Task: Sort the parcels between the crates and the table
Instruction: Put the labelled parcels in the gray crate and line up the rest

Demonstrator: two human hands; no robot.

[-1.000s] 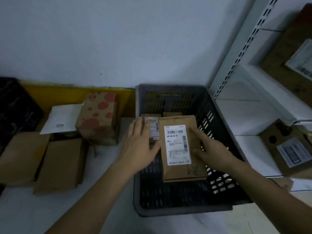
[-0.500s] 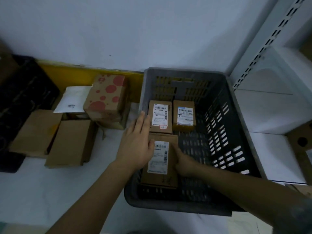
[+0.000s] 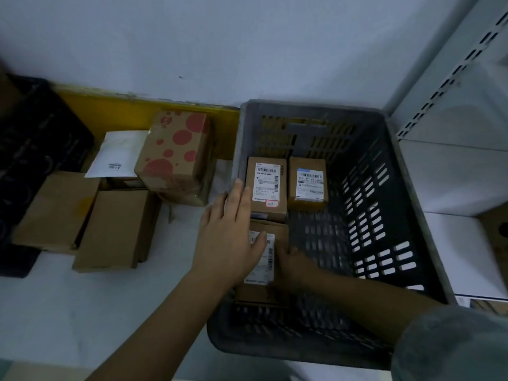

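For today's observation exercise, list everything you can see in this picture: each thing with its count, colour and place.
Crate: 1, grey, right on the table.
Labelled parcels: 3, brown, inside the crate by its left wall.
Spotted box: 1, brown with red dots, left of the crate.
Plain boxes: 2, brown, table's left.
White envelope: 1, behind them.
Black crate: 1, far left.
Shelving: white, right.
Left hand: flat on the nearest parcel.
Right hand: at that parcel's right edge.

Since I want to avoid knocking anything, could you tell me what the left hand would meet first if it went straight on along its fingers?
Probably the far-left labelled parcel: the left hand's fingertips already reach its side.
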